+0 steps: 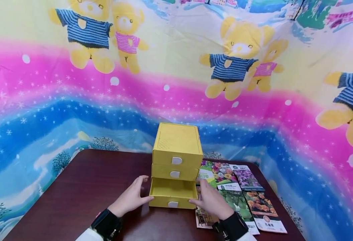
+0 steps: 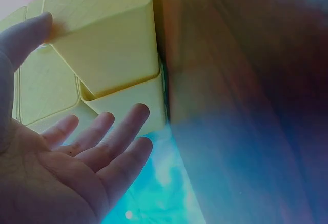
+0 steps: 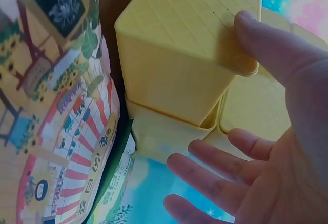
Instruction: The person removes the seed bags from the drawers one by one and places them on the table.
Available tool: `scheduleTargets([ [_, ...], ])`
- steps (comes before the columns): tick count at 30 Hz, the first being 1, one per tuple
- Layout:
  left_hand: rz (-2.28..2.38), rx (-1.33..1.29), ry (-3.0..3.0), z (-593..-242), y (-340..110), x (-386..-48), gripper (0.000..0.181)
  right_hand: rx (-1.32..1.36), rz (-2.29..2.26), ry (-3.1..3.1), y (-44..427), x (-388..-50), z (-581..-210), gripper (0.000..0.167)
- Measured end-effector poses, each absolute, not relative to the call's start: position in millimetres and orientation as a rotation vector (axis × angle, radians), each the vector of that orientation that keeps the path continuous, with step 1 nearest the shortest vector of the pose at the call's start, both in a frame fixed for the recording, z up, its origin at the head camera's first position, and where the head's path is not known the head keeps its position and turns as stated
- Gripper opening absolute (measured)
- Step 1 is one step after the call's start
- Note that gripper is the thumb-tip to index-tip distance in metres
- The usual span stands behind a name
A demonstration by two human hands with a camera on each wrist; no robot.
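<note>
A small yellow drawer cabinet (image 1: 178, 139) with white handles stands on the table. Its bottom drawer (image 1: 173, 202) is pulled out, and the part of its inside that shows holds nothing. My left hand (image 1: 131, 197) is at the drawer's left side, the thumb touching the front corner and the fingers extended apart from the side wall (image 2: 107, 55). On the other side, my right hand (image 1: 214, 200) mirrors it. Its thumb rests at the right front corner, with loosely spread fingers beside the side wall (image 3: 169, 80).
Several flower seed packets, among them an orange-flower one (image 1: 263, 209) and a purple-flower one (image 1: 247, 177), lie right of the cabinet, partly under my right hand. A dark brown table (image 1: 98, 180) extends left. Behind hangs a bear-printed cloth (image 1: 170, 50).
</note>
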State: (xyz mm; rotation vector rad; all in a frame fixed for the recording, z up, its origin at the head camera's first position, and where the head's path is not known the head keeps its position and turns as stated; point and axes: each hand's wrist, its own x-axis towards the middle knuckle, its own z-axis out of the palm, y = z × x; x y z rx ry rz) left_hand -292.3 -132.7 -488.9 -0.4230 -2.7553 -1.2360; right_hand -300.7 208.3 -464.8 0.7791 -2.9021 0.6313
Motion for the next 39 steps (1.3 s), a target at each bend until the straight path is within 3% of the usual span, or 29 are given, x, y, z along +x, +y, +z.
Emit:
scheduleTargets([
  [11, -1.217, -0.395, -2.732, -487.7, -131.6, -308.1, 0.076, 0.697, 0.612, -2.879, 207.0, -318.4, -462.2, 0.064],
  [25, -1.152, -0.348, -2.753, -486.3, -131.0, -332.3, 0.064, 0.560, 0.634, -2.881, 201.7, -343.0, -469.8, 0.084],
  [39, -1.114, -0.335, -2.770, -484.5, -130.9, -344.9, 0.060, 0.550, 0.658, -2.883, 198.3, -353.4, -468.1, 0.076],
])
